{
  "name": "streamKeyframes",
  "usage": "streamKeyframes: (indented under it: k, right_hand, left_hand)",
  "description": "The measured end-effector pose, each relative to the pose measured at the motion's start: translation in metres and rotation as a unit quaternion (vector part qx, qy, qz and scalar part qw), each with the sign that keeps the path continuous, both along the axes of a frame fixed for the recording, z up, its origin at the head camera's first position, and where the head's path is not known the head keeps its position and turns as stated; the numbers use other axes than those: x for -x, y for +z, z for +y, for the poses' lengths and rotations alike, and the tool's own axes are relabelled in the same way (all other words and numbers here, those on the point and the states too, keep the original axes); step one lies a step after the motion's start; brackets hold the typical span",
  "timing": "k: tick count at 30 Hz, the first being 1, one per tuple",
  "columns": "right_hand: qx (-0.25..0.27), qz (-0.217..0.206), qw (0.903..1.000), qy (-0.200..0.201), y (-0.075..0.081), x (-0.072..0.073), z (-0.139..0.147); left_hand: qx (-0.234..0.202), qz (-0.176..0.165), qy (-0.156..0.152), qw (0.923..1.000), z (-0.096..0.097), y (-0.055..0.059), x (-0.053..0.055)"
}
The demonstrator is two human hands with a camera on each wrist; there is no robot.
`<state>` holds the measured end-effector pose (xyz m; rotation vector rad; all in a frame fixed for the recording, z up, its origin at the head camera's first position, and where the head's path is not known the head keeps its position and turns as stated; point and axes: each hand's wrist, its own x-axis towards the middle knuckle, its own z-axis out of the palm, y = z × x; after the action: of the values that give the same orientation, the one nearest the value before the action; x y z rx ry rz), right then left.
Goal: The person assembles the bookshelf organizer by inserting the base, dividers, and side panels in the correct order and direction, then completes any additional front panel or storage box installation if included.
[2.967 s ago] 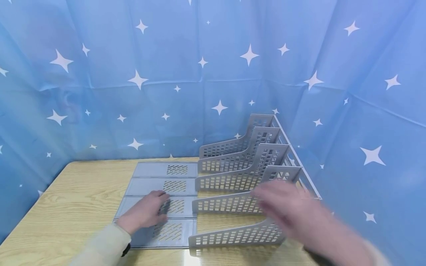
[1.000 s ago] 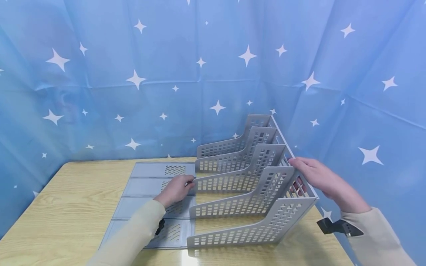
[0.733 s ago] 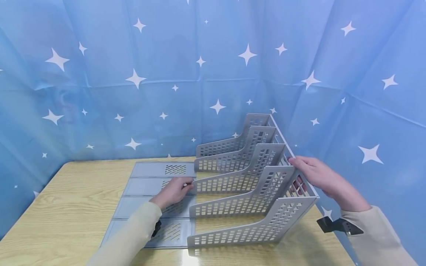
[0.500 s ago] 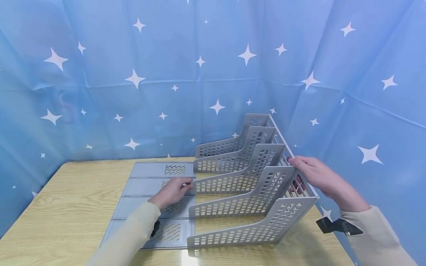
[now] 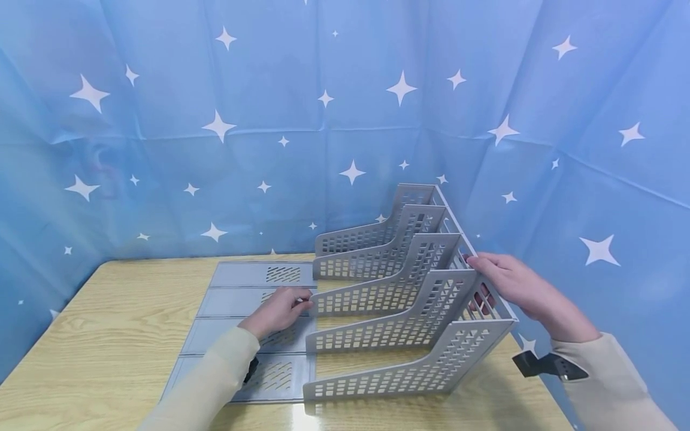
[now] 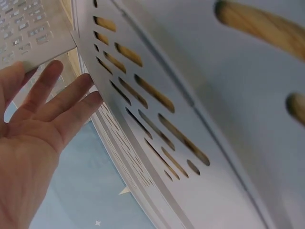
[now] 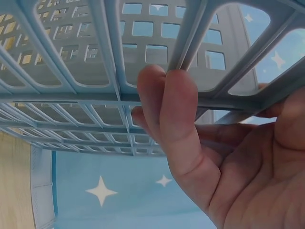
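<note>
A grey plastic file rack (image 5: 377,335) with several upright perforated dividers stands on the table, its tall back frame to the right. Against the dividers' low front ends lies a flat grey panel (image 5: 232,302) with slotted patches. My left hand (image 5: 280,308) reaches over this panel and pinches the front corner of the middle divider (image 5: 366,296) between thumb and fingers. In the left wrist view that divider corner meets the slotted panel (image 6: 157,105), with the other fingertips close to the panel. My right hand (image 5: 509,278) grips the barred back frame (image 7: 114,95), fingers curled through its openings.
The wooden table (image 5: 108,323) extends to the left of the panel. A blue curtain (image 5: 269,120) with white stars hangs close behind the table and along its sides. Each wrist wears a dark strap (image 5: 550,366).
Since three seconds ago, my right hand has moved from above the front dividers to grip the back frame. My left hand has gone from the panel to the middle divider's front corner.
</note>
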<state>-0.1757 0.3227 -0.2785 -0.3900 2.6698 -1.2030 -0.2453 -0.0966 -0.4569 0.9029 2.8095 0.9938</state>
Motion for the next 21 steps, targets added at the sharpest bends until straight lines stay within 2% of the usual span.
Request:
streamKeyframes:
  k: [2, 8, 12, 16, 19, 21]
  right_hand:
    - [0.004, 0.003, 1.0000, 0.001, 0.001, -0.001, -0.001]
    - [-0.051, 0.042, 0.9974, -0.029, 0.002, -0.005, -0.008]
    - [-0.060, 0.056, 0.9963, -0.024, 0.000, -0.007, -0.009]
    - [-0.068, 0.071, 0.9950, -0.019, 0.000, -0.007, -0.009]
    - [-0.080, 0.064, 0.9946, -0.017, 0.002, -0.007, -0.010]
    - [-0.091, 0.059, 0.9940, -0.016, 0.002, -0.007, -0.010]
  left_hand:
    - [0.003, -0.001, 0.003, 1.0000, 0.001, 0.001, 0.000]
    - [0.002, -0.010, 0.010, 0.9999, -0.001, 0.000, 0.001]
    - [-0.004, -0.042, 0.016, 0.9990, -0.005, 0.001, 0.005]
    - [0.004, -0.078, 0.061, 0.9950, -0.005, 0.006, 0.019]
    - [0.002, -0.083, 0.114, 0.9900, 0.000, 0.011, 0.035]
    - [-0.002, -0.080, 0.135, 0.9875, 0.005, 0.013, 0.046]
